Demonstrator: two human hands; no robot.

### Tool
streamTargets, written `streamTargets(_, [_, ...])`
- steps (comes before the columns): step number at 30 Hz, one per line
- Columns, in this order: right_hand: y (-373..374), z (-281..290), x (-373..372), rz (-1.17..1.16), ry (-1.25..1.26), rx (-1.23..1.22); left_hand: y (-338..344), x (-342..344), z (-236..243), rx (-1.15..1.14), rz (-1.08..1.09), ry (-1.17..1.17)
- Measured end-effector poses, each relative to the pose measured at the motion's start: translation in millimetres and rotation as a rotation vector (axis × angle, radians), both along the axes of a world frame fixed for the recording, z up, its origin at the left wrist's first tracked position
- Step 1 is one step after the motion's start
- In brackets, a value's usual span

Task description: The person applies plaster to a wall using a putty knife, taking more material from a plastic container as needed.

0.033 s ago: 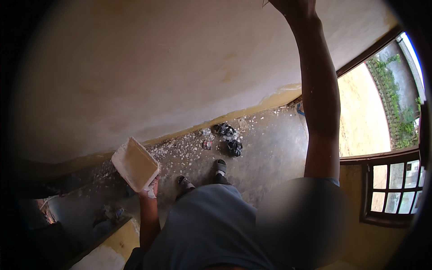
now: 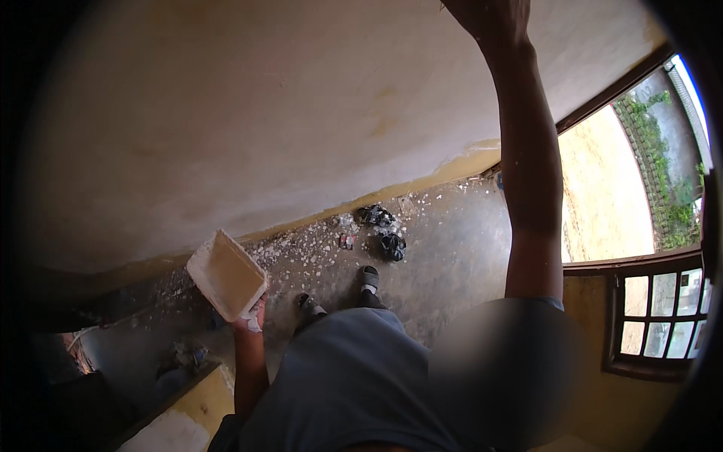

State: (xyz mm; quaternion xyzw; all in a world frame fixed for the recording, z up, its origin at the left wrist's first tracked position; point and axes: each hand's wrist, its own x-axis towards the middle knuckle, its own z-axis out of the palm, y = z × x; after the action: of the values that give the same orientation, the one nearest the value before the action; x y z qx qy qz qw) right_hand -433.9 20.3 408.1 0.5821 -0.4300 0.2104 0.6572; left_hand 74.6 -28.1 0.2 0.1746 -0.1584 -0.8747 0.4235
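My left hand (image 2: pixel 254 310) grips a shallow, off-white rectangular tray (image 2: pixel 230 277) by its near right corner. The tray is smeared with pale plaster-like material, and whitish stuff clings to the hand by the wrist. My right arm stretches up in front of the wall (image 2: pixel 263 135), and my right hand (image 2: pixel 495 16) is cut off by the upper picture edge. Its fingers and anything in them are hidden, though a thin sliver of something shows beside it at the edge. The wall has a pale, patchy coat with yellow showing along its foot.
White flakes litter the grey floor (image 2: pixel 444 256) along the wall. Two black plastic bags (image 2: pixel 392 247) and a small red packet (image 2: pixel 346 242) lie near my sandalled feet (image 2: pixel 368 277). An opening and a barred window (image 2: pixel 663 316) are on the right; a low wall (image 2: pixel 177 422) stands lower left.
My right forearm has shifted slightly left, and less of the thin sliver by the hand shows at the upper edge. My left hand and the tray have hardly moved.
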Motion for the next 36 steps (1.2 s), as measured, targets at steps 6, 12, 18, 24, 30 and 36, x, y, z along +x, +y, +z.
streamTargets(6, [-14.5, -123.0, 36.9, -0.142, -0.658, -0.032, 0.3, -10.1, 0.8, 0.021, 0.003, -0.012])
streamTargets(12, [34.7, -219.5, 63.1, -0.029, -1.233, 0.058, 1.1, -16.3, 14.0, 0.048, 0.017, -0.029])
streamTargets(18, [35.9, -332.8, 45.9, 0.912, -2.025, -0.593, 4.7, -18.6, 24.3, 0.043, 0.011, 0.000])
streamTargets(24, [-80.1, -407.9, 65.1, -0.267, -1.325, -0.148, -3.1, 12.0, -10.1, 0.169, 0.040, -0.046])
streamTargets(30, [-45.0, -449.8, 96.6, 0.364, -1.870, -0.655, -1.4, 29.0, -6.1, 0.128, 0.056, -0.092])
streamTargets(36, [-25.1, -355.1, 24.4, 0.840, -2.308, -0.815, -1.6, 28.5, -8.5, 0.059, 0.021, -0.107])
